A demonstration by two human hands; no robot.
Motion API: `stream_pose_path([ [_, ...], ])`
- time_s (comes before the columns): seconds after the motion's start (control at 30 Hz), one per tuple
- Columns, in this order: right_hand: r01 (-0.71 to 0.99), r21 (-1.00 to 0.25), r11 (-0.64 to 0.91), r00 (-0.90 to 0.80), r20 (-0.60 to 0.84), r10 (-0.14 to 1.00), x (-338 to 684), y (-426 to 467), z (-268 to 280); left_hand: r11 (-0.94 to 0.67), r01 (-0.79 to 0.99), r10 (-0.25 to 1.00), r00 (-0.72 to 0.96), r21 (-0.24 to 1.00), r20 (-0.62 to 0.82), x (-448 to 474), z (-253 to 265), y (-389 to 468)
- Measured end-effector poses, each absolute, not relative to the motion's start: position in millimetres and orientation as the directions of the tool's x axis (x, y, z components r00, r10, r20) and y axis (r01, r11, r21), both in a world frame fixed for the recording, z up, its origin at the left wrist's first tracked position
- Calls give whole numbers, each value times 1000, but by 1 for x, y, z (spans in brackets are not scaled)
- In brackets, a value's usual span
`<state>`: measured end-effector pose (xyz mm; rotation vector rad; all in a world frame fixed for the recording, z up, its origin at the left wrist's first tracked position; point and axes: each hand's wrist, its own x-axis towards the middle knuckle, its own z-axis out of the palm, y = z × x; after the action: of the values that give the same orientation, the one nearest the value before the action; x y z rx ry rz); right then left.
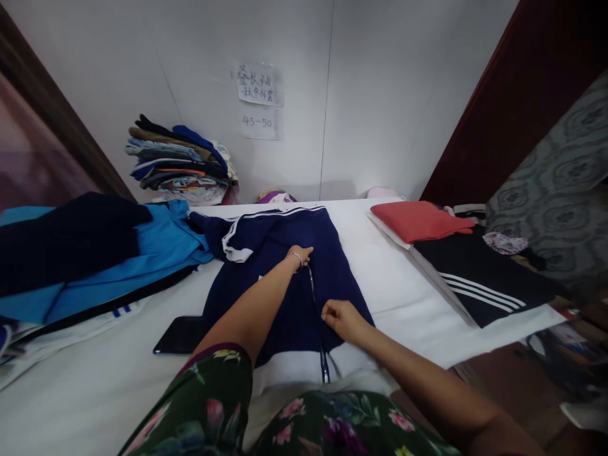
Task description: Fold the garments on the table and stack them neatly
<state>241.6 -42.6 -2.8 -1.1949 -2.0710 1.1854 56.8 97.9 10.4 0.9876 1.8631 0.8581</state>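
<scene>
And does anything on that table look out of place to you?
Perhaps the dark, flat object, apparently a phone: it lies on the white table by the navy jacket's left edge, odd among clothes. I see nothing spilled or damaged.

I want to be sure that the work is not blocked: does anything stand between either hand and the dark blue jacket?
Nothing visible does. The left hand is at the jacket, and the right hand is over it, beside the zip. The phone lies to the left, not between.
</scene>
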Motion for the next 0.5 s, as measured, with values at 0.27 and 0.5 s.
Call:
stream_pose_path([
  [0.27, 489, -757, 432, -594, 73, 801, 238, -43, -6, 379, 173, 863, -421, 909, -280, 50, 7, 110],
  [0.5, 412, -751, 516, -624, 181, 761, 243, -29, 15, 409, -2, 876, -281, 913, -393, 33, -1, 106],
])
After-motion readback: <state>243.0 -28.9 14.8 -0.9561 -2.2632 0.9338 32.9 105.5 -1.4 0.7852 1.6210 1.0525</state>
